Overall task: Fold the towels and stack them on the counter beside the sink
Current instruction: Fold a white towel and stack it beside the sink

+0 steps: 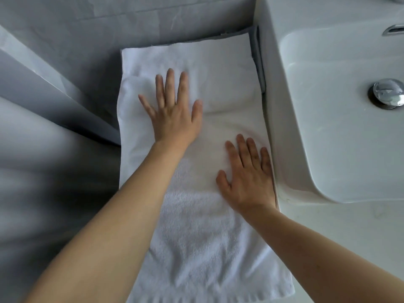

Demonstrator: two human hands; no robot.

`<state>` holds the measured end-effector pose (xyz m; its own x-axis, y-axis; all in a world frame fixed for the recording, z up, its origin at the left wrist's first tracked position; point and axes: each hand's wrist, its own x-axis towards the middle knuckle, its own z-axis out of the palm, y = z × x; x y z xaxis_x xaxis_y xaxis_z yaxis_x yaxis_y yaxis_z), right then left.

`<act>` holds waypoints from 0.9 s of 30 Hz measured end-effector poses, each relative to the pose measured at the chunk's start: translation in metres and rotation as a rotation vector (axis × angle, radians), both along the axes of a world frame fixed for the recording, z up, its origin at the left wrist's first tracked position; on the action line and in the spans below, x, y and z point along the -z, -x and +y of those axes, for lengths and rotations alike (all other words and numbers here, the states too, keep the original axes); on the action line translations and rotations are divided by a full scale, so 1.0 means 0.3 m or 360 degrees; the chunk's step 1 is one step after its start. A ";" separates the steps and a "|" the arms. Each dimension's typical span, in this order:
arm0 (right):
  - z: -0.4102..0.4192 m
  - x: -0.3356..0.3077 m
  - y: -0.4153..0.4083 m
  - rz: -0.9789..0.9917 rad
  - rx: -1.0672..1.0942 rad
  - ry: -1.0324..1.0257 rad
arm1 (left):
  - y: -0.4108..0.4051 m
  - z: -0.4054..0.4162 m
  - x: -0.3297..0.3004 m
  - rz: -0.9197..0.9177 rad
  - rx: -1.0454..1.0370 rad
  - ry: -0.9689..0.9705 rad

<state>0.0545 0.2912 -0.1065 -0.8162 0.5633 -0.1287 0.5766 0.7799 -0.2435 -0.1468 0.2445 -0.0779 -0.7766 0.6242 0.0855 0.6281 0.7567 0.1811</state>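
Note:
A long white towel (196, 237) lies flat on the counter (341, 232) just left of the white sink (332, 127). Its far end rests over another white towel (192, 55), whose far edge shows beyond it; a grey edge of cloth peeks out behind that. My left hand (172, 112) lies palm down on the towel's far left part, fingers spread. My right hand (247, 173) presses flat on the towel's right side, close against the sink's wall. Neither hand grips anything.
The sink's chrome drain plug (388, 92) and a bit of the tap (393, 29) sit at the right. Grey tiled wall (109, 22) runs behind the counter. Left of the towels the counter ends, with the grey floor (43, 171) below.

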 end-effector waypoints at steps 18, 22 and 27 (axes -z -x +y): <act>-0.015 -0.053 -0.037 0.0075 -0.0200 -0.0042 | -0.426 -0.493 0.114 -0.0169 0.0129 0.0290; -0.147 -0.073 -0.251 0.0425 -0.0515 -0.0089 | -0.419 -0.492 0.119 -0.0167 0.0088 0.0285; -0.192 -0.006 -0.514 0.0046 -0.0576 -0.0050 | -0.421 -0.494 0.100 -0.0166 0.0112 0.0274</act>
